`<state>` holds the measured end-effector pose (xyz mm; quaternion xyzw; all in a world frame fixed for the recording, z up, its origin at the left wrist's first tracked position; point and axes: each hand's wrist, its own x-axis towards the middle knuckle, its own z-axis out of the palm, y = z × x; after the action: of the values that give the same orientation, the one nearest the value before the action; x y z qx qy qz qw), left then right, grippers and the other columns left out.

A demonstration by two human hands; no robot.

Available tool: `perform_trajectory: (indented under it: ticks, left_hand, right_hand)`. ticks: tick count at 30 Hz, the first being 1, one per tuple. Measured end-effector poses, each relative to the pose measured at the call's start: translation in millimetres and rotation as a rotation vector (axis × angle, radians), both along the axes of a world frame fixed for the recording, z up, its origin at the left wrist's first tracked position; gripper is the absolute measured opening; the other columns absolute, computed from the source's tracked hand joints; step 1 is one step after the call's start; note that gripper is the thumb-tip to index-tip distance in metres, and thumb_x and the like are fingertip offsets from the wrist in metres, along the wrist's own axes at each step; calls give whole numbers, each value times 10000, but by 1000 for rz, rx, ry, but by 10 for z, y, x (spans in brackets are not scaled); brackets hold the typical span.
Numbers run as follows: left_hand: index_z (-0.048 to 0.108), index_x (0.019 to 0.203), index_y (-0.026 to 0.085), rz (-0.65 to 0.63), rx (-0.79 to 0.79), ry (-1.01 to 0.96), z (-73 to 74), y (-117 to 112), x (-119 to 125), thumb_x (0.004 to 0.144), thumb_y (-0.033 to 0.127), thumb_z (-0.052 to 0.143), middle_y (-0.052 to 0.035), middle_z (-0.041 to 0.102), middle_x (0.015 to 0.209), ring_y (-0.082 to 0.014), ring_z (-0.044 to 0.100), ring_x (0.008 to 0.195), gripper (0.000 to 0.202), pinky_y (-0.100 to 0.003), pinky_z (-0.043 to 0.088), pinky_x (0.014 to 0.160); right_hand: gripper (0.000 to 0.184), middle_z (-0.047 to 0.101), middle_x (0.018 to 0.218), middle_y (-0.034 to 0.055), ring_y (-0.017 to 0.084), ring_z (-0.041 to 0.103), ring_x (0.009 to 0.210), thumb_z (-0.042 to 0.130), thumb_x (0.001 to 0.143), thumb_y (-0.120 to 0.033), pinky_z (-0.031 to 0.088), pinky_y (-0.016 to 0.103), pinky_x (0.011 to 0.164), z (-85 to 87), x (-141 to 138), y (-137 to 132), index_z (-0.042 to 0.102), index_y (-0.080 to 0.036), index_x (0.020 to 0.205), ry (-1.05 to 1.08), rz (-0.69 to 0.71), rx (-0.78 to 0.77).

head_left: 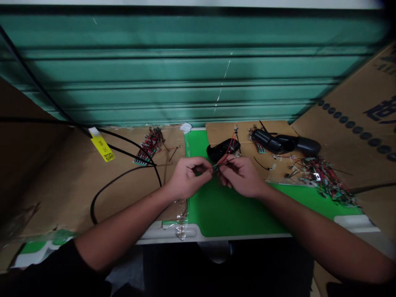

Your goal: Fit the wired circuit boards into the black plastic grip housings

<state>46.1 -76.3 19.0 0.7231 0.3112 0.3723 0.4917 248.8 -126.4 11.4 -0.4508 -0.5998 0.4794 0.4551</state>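
Observation:
My left hand [187, 178] and my right hand [240, 176] meet over the green mat [222, 210], fingers pinched together on a small wired component [215, 167]. Its thin red wires [228, 152] rise from the pinch toward a black plastic housing [223, 148] lying just behind my hands. Both hands are closed on the same small part; its details are too small to make out.
A pile of small wired boards [323, 178] lies to the right, a smaller bundle [150, 145] at the back left. Two more black housings [286, 143] rest on cardboard. A black cable [123, 175] with a yellow tag [103, 148] loops at left. A green shutter [185, 70] stands behind.

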Motion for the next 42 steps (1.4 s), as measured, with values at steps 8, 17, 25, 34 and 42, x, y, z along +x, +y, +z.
perform_trajectory:
  ticks: [8, 17, 25, 34, 42]
  left_hand:
    - [763, 785, 171, 32, 276, 31, 19, -24, -9, 844, 167, 705, -53, 779, 764, -150, 700, 687, 83, -259, 548, 679]
    - [761, 735, 188, 426, 138, -71, -21, 95, 15, 786, 248, 710, -27, 754, 687, -149, 653, 593, 94, -253, 512, 582]
    - [609, 584, 220, 601, 204, 496, -4, 472, -195, 755, 299, 682, 0, 576, 540, -167, 520, 531, 202, -302, 363, 571]
    - [661, 699, 203, 329, 259, 255, 100, 145, -91, 924, 463, 700, 0, 584, 599, -139, 483, 548, 347, -293, 361, 568]
    - [862, 810, 195, 187, -120, -6, 3, -43, 73, 820, 447, 884, -19, 662, 577, -111, 457, 477, 253, -248, 290, 442]
  right_hand:
    - [191, 636, 559, -27, 108, 564, 433, 652, 926, -334, 442, 217, 417, 41, -41, -20, 597, -211, 791, 39, -23, -85]
    - [138, 672, 583, -17, 126, 616, 459, 676, 840, -316, 513, 229, 441, 102, -35, 19, 681, -182, 870, 138, -31, -176]
    - [90, 662, 553, -28, 129, 621, 440, 675, 794, -287, 506, 221, 420, 177, 65, 33, 642, -204, 805, 139, -84, -175]
    - [88, 651, 568, -26, 124, 613, 454, 631, 766, -244, 470, 218, 431, 134, 13, -17, 575, -215, 704, -126, -38, -140]
    - [157, 616, 576, -21, 135, 598, 496, 655, 821, -241, 422, 231, 445, 51, -50, -60, 577, -222, 685, -292, -46, -43]
